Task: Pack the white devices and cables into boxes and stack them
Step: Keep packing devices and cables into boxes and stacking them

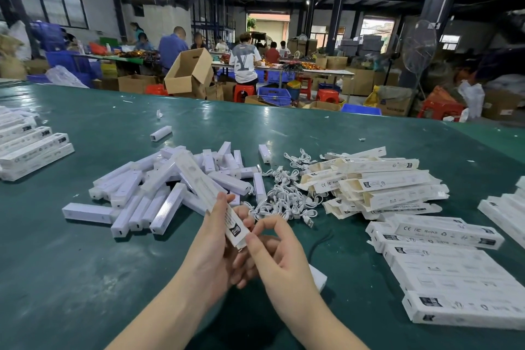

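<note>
Head view: a long white box [216, 202] is gripped by left hand [216, 247]; its near flap is pinched by right hand [272, 250], apparently for closing.

A long white box [207, 193] is held tilted above heaped white devices [147, 193], beside tangled cables [284, 199].

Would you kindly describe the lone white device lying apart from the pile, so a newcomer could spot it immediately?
Start at the green table and find the heap of white devices left of centre. Just beyond its far edge lies the lone device. Unlike its neighbours, it touches nothing else, with bare table all around.
</note>
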